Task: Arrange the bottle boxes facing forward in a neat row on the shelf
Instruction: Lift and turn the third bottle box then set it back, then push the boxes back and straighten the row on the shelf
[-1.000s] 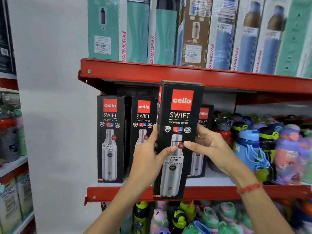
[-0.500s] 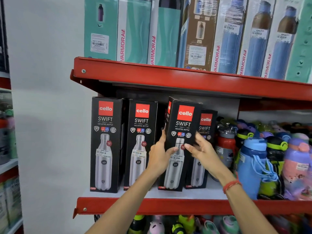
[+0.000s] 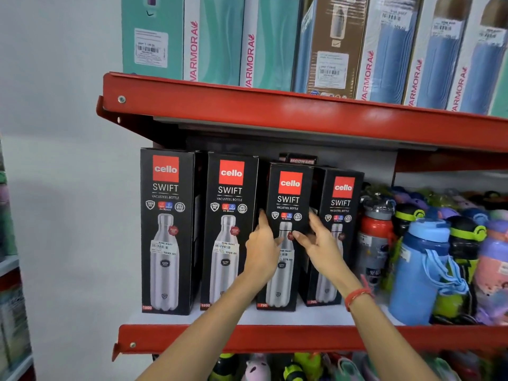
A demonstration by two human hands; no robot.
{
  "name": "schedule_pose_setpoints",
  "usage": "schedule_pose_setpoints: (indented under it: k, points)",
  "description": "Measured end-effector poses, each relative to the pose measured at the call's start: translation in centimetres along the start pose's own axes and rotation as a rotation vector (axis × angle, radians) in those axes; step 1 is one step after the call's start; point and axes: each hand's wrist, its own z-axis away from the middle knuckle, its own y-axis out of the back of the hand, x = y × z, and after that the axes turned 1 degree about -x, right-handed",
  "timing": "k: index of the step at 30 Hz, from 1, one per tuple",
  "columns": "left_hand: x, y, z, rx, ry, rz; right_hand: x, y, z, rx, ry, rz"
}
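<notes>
Several black Cello Swift bottle boxes stand facing forward on the red-edged shelf [image 3: 275, 340]. The tall first box [image 3: 166, 229] and second box [image 3: 229, 229] stand at the left. The shorter third box [image 3: 288, 193] stands upright on the shelf between my hands. My left hand [image 3: 262, 246] grips its left edge and my right hand [image 3: 319, 243] grips its right edge. A fourth box [image 3: 342, 204] stands just right of it, partly hidden by my right hand and forearm.
Loose coloured bottles, such as a blue one [image 3: 423, 270] and a red-and-grey one [image 3: 373, 237], crowd the shelf's right side. Varmora boxes [image 3: 214, 39] line the shelf above. A dark Modware box [image 3: 301, 160] stands behind the row. A white wall lies left.
The third box, held out in front of the shelf a second ago, has gone back and down into the row and now stands on the shelf. Both hands stay on it.
</notes>
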Motion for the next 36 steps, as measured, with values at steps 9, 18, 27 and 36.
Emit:
schedule_pose_setpoints:
  k: [9,18,27,36]
  points:
    - [-4.1,5.8,5.6,0.148,-0.262,0.242,-4.0,-5.6,5.2,0.594,0.225,0.106]
    - [-13.3,13.0,7.0,0.425,0.118,0.218,-5.8,-18.3,8.7,-0.166,-0.018,-0.252]
    - [-15.8,14.5,8.6,0.056,0.127,0.232,-5.8,-21.1,9.6,-0.271,-0.125,-0.138]
    - [-15.2,14.5,11.9,0.075,0.115,0.113,-5.5,-19.2,12.1,-0.282,-0.088,-0.061]
